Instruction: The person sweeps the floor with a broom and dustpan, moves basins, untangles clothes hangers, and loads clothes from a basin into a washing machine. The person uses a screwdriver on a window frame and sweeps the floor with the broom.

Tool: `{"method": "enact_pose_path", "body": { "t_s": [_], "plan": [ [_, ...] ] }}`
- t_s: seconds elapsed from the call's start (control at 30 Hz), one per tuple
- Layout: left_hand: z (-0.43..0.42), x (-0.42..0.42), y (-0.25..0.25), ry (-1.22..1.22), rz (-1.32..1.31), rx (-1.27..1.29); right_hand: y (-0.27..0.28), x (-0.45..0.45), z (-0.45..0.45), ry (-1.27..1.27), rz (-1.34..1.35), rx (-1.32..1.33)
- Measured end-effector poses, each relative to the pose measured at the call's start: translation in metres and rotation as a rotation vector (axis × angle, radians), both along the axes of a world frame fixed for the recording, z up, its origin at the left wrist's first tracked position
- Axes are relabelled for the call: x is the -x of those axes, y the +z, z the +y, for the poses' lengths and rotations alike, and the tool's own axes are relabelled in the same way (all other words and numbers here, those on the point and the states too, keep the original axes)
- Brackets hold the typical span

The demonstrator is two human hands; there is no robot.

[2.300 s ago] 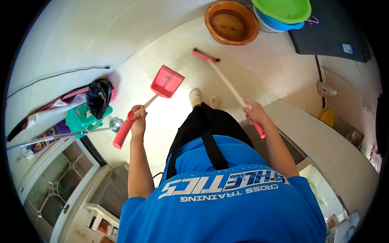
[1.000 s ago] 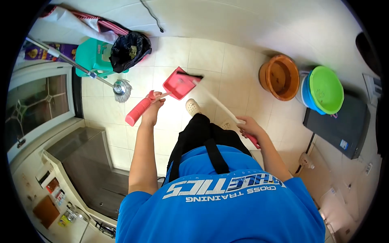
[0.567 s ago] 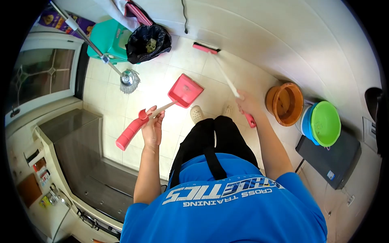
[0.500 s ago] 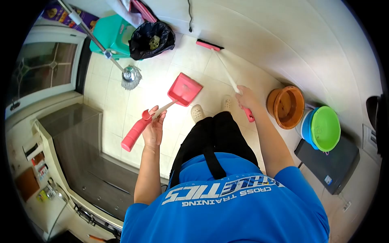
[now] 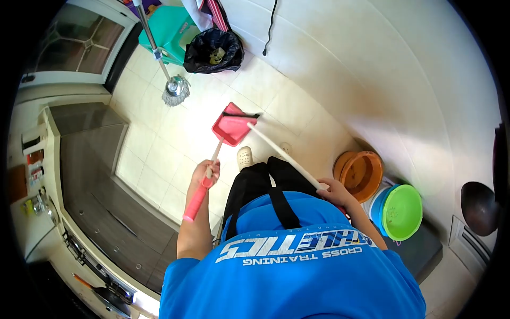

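My left hand [image 5: 206, 173] is wrapped around the pale shaft of a pink dustpan [image 5: 230, 140], just past its thick pink grip. The pan lies on the floor tiles in front of my feet. My right hand [image 5: 336, 191] is closed on the white stick of a broom [image 5: 284, 154], close to my right hip. The broom's pink head with black bristles is over the dustpan, slightly blurred; whether it touches the pan I cannot tell. The top end of the broom handle is mostly hidden by my hand and shirt.
A grey mop [image 5: 176, 91] stands left of a bin with a black bag [image 5: 215, 50] and a green stool [image 5: 167, 32]. To my right are a brown bucket [image 5: 357, 173] and a green basin [image 5: 402, 212]. Dark cabinets [image 5: 101, 196] line the left.
The broom head has swung from near the wall to over the dustpan. My right hand has drawn back toward my hip. My left hand has closed around the dustpan shaft, its grip now more upright.
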State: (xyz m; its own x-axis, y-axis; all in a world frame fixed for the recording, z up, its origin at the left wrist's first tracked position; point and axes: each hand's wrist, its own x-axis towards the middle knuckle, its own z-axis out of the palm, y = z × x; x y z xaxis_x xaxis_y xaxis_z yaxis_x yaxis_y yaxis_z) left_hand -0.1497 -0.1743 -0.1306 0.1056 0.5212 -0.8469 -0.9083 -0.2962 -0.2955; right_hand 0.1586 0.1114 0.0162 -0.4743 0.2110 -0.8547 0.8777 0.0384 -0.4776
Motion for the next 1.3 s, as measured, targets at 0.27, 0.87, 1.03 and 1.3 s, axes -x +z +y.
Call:
{"method": "enact_pose_path", "body": {
  "t_s": [0.27,0.87,1.03,1.3],
  "plan": [
    [-0.021,-0.040,0.021,0.297,-0.051,0.123,-0.030,0.037,0.074,0.003,0.003,-0.057],
    [-0.064,-0.062,0.010,0.517,0.028,-0.012,0.002,0.045,0.061,0.336,-0.052,0.175],
    [-0.065,-0.083,0.117,0.385,0.183,0.032,0.057,0.034,0.076,0.181,0.119,-0.002],
    [-0.032,-0.068,0.226,0.178,0.660,0.157,0.044,0.013,0.092,-0.074,0.381,-0.102]
  ]
}}
